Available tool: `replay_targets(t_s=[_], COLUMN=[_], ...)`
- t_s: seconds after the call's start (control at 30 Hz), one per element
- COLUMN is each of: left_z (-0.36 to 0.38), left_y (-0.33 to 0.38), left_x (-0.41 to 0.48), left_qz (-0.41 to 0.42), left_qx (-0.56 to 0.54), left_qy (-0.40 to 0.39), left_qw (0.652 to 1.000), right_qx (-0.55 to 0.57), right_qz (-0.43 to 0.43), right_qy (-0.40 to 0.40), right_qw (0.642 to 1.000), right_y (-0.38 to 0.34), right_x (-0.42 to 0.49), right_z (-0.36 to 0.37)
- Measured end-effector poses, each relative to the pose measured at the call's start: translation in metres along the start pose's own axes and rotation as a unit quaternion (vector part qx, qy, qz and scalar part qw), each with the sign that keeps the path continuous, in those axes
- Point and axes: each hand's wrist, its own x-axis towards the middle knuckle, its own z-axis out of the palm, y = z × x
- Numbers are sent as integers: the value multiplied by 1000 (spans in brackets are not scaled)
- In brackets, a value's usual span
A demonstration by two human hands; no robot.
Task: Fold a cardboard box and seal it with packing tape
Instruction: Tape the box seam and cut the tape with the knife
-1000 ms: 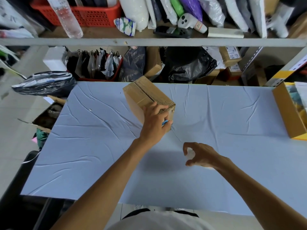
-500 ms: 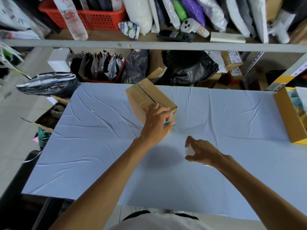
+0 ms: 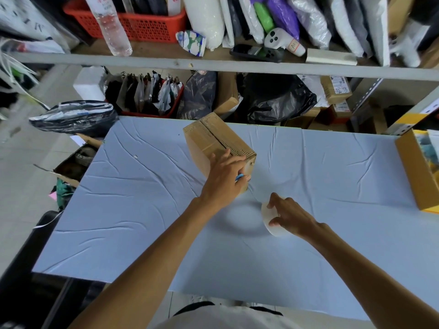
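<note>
On the table (image 3: 142, 222), the cardboard box (image 3: 213, 138), long axis pointing away leftward, is gripped at the near corner by the left hand (image 3: 225, 179), while the tape roll (image 3: 268, 219) nearby is pinched by the right hand (image 3: 291, 217).

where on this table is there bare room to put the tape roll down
Widest bare patch: the blue cloth left of the cardboard box, out to the table's left edge. Another lies between the box and the yellow box. Crowded: the middle, where left hand, right hand and tape roll meet.
</note>
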Motion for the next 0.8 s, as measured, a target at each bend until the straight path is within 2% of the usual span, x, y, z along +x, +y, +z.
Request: replay_targets(t_s=[0.2,0.37,0.57,0.8], left_z=[-2,-4,-7,2], left_y=[1,2,8,-3], left_x=[2,2,-15,-42], left_qz=[3,20,88,76], left_qx=[-7,-2,9,-35], left_qy=[-3,2,159,108], left_qw=[1000,1000,983,991], right_qx=[25,-5,-127,-221], right_qz=[18,43,29,16], right_qy=[28,36,4,23], right_qw=[999,998,991,975], right_y=[1,2,-2,-3], right_x=[4,5,6,10], right_z=[-1,-5,-5,1])
